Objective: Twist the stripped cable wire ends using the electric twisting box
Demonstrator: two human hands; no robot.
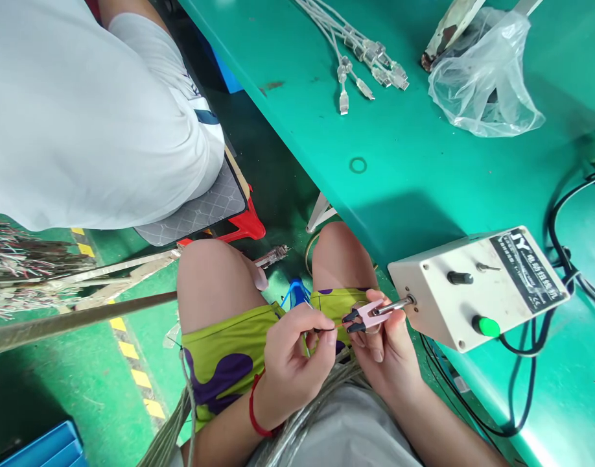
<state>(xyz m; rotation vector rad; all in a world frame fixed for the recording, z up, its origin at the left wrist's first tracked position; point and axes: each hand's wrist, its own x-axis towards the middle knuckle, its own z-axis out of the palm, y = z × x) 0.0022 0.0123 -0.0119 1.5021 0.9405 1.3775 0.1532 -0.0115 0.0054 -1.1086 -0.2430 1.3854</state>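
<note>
The left hand (pixel 297 353) pinches a thin red wire (pixel 337 326). Just beside it, the right hand (pixel 387 350) grips a small pink plastic clamp with black tips (pixel 365 316), fixed on the metal shaft of a white box (pixel 477 285).

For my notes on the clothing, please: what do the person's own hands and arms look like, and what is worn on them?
Both hands are bare, without gloves. The left hand has a thin red string bracelet around the wrist. The right hand shows no ring, watch or band. Both forearms are uncovered as far as the picture shows, and no sleeve reaches them.
</note>
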